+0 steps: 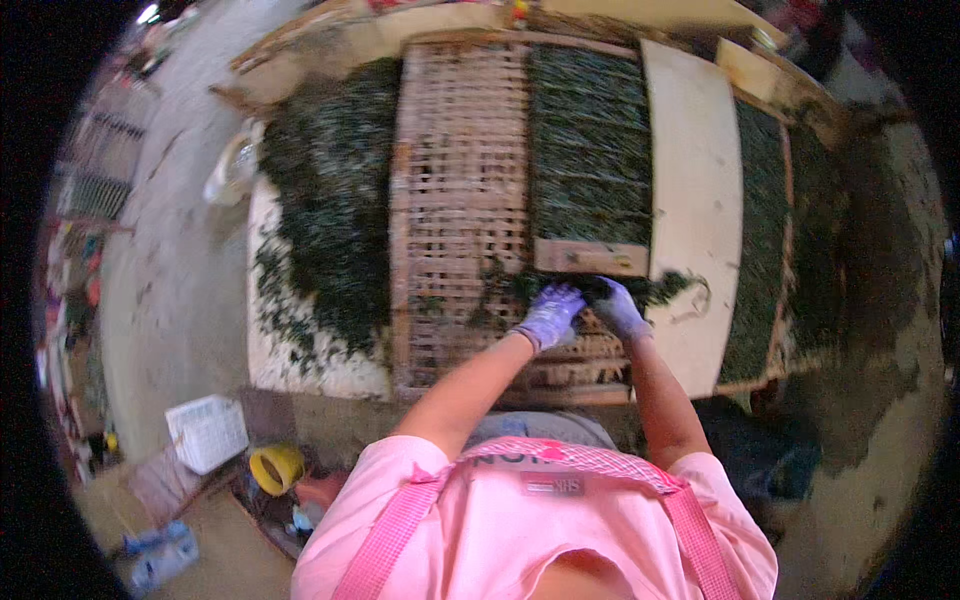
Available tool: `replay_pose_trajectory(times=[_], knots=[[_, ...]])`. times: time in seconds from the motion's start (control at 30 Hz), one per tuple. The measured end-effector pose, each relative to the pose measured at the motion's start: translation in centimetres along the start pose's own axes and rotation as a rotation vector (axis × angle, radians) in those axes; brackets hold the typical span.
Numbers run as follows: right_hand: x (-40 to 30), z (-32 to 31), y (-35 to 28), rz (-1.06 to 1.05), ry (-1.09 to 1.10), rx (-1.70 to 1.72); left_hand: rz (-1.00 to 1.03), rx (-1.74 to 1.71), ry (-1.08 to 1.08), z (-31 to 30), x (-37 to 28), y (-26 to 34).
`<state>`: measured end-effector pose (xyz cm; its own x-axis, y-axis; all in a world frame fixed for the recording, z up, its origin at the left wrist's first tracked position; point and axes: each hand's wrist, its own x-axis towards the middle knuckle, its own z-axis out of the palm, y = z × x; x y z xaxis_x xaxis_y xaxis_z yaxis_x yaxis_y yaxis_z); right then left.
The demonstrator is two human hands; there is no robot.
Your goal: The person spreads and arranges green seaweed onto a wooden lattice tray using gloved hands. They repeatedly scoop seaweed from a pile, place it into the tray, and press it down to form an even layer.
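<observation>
My left hand, in a purple glove, rests on a dark green clump of leafy or seaweed-like material over a woven lattice rack. Beside it my right hand, gloved alike, presses on the same clump from the right with its fingers bent. A short wooden bar lies just beyond both hands, across the lower end of a strip of evenly spread green material. Loose strands reach right onto a pale board. The undersides of my fingers are hidden.
A large heap of dark green material lies on a pale board at left. Another filled rack stands at right. A white basket, a yellow container and a white vessel are near the work surface's left side.
</observation>
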<state>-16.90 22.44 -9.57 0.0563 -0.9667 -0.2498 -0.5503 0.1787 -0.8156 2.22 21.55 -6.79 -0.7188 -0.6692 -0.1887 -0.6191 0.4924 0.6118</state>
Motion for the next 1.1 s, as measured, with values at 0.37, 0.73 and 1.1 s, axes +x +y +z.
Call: replay_pose_trajectory(times=[0.37,0.73,1.1], knots=[[2.3,8.3,0.5,-0.102,0.350,-0.500,-0.415,-0.033,1.173,-16.2,-10.0,-14.0],[1.3,8.2,0.8,-0.189,0.353,-0.735,-1.136,0.029,0.627,-31.0,4.8,-30.5],[1.3,8.2,-1.6,-0.198,0.324,-0.773,-0.689,0.019,1.216,-20.1,-8.4,-33.8]])
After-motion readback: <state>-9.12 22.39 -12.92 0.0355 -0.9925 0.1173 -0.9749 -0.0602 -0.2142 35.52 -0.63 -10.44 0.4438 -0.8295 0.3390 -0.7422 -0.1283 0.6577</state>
